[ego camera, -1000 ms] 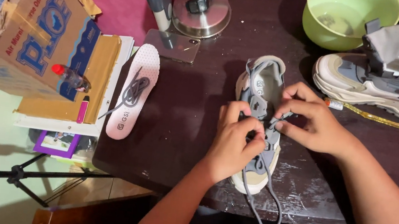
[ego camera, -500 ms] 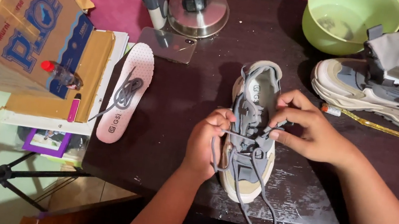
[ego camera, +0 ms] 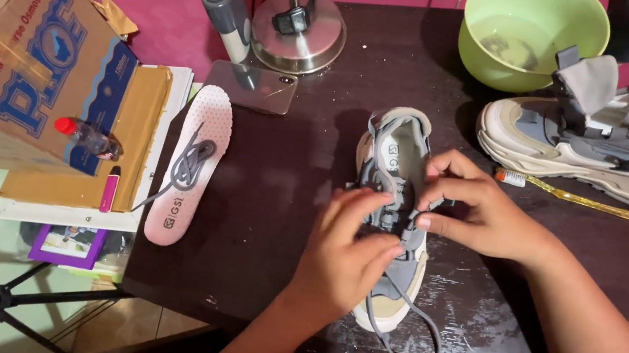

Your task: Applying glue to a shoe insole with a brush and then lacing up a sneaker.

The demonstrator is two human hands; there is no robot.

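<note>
Shoe: grey and cream sneaker [ego camera: 390, 212] is lying near the front edge of the dark table [ego camera: 259, 218], toe toward the person.
Left hand: left hand [ego camera: 344, 254] is laid over the midfoot, fingers curled onto the eyelets.
Right hand: right hand [ego camera: 482, 212] has a lace end pinched at the fingertips.
Lace: grey lace [ego camera: 414, 342] is looped loose past the toe.
Handling: judged light, upper soft, sole stiff; best gripped at the sole's sides.
Nearby: insole [ego camera: 190, 159] at the left edge, second sneaker [ego camera: 598, 143] by the right edge.
</note>
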